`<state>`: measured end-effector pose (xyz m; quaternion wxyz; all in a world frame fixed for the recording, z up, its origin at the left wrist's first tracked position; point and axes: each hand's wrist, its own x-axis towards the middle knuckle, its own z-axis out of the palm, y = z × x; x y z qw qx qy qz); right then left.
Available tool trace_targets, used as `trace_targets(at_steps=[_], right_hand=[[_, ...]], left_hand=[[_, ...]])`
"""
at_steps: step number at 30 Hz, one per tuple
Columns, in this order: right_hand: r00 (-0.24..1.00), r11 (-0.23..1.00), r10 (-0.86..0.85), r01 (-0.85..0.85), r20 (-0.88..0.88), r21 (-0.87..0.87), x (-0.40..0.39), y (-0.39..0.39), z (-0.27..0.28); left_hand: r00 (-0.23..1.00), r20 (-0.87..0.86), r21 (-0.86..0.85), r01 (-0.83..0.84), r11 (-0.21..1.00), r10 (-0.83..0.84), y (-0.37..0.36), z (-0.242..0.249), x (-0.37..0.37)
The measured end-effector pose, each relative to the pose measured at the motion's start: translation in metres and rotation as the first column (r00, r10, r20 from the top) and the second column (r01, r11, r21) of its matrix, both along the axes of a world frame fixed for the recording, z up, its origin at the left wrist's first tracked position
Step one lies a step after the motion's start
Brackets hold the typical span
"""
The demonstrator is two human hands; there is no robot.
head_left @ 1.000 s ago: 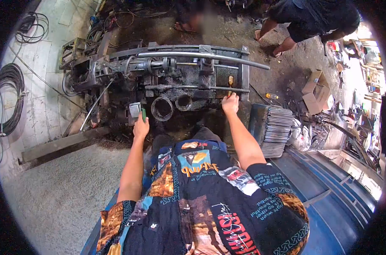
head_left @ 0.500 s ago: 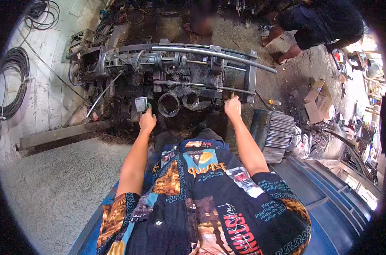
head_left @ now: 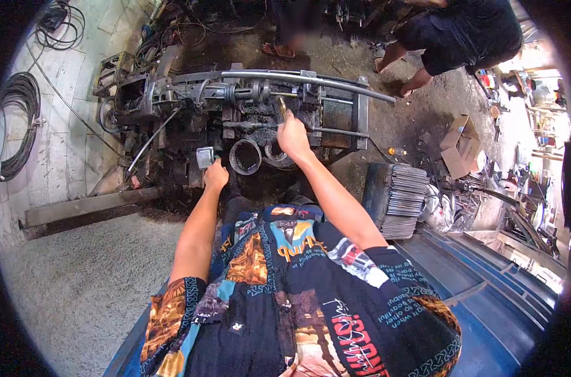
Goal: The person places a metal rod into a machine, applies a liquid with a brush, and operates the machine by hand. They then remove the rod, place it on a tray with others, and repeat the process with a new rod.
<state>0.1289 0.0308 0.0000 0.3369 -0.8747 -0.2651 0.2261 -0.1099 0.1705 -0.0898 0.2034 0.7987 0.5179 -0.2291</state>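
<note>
My right hand [head_left: 293, 135] is closed round a slim brownish tool [head_left: 282, 108] that points away from me at the long lathe-like machine [head_left: 229, 94]; its kind is unclear. The tool's far end overlaps the shaft area below a long metal bar [head_left: 310, 80]. At the machine's near side, my left hand [head_left: 216, 174] is closed beside a square grey metal block [head_left: 205, 158]; I cannot tell what its fingers grip. Between the hands stands an open round container [head_left: 244, 157], with a second round container [head_left: 275, 154] partly hidden behind my right wrist. Dark shavings lie on the machine bed.
A person [head_left: 455, 38] stands at the upper right, and another person's foot [head_left: 278, 50] shows at the top. To the right are a ribbed motor housing [head_left: 406, 198], a cardboard box [head_left: 461, 147] and a small bottle [head_left: 396, 151]. Coiled cable [head_left: 18, 125] hangs on the left wall.
My right hand has moved left and farther forward with the slim tool, from the machine's right end to its middle. My left hand stays beside the grey block. The view has shifted slightly.
</note>
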Motion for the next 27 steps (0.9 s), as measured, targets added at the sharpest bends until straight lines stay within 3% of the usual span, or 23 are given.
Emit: trace_targets(at_steps=[4, 6, 10, 14, 15, 16, 19, 22, 27], right_hand=[[0.998, 0.997, -0.012, 0.007, -0.058, -0.078, 0.005, 0.035, -0.01], [0.997, 0.997, -0.064, 0.066, 0.04, -0.043, 0.003, 0.048, -0.013], [0.997, 0.994, -0.068, 0.07, 0.03, -0.079, -0.002, 0.059, -0.013], [0.996, 0.987, 0.092, -0.089, 0.02, -0.13, -0.012, 0.043, -0.017], [0.986, 0.972, 0.139, -0.154, -0.094, -0.175, -0.009, 0.039, -0.018], [0.986, 0.972, 0.141, -0.156, -0.092, -0.177, -0.011, 0.034, -0.02], [0.998, 0.989, 0.065, -0.062, 0.023, -0.135, -0.024, 0.02, -0.011], [0.999, 0.985, 0.036, -0.034, 0.008, -0.17, -0.016, 0.032, 0.01], [0.999, 0.992, 0.001, 0.004, 0.044, -0.122, -0.006, 0.054, -0.009]], left_hand=[[1.0, -0.013, -0.028, -0.005, 1.0, 0.005, 0.001, -0.001, 0.0], [1.0, -0.024, -0.03, -0.013, 0.999, 0.013, 0.002, 0.002, 0.0], [0.999, -0.015, -0.047, 0.028, 0.999, -0.028, 0.007, -0.002, -0.005], [1.0, 0.023, -0.076, 0.022, 0.997, -0.021, 0.008, -0.006, -0.01], [0.999, 0.038, -0.071, 0.023, 0.997, -0.021, 0.006, -0.005, -0.012], [0.999, 0.04, -0.073, 0.021, 0.997, -0.018, 0.004, -0.005, -0.013], [0.996, 0.086, -0.076, -0.032, 0.997, 0.038, 0.0, 0.006, -0.012], [0.992, 0.09, -0.093, -0.084, 0.992, 0.092, -0.005, 0.013, -0.014], [0.989, 0.13, -0.051, -0.066, 0.996, 0.073, -0.006, 0.018, -0.012]])
